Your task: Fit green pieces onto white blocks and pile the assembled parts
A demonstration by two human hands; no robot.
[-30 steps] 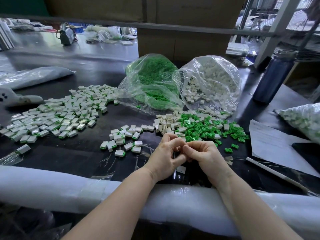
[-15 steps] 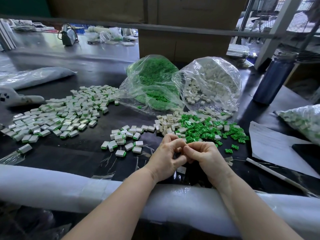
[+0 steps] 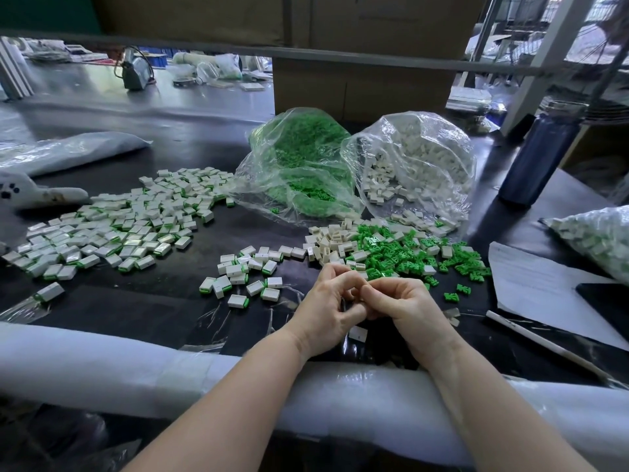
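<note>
Hands curled together — left hand (image 3: 325, 310), right hand (image 3: 403, 306), no legible writing

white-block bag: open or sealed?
Open. The bag of white blocks lies on its side, mouth toward the person, and loose white blocks spill from it onto the table.

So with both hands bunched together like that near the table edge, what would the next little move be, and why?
Probably pressing the pieces together, then dropping the finished part onto the small pile of assembled parts. The left hand and right hand meet with fingers curled, apparently around a part that the fingers hide, so the fitting looks unfinished.
</note>
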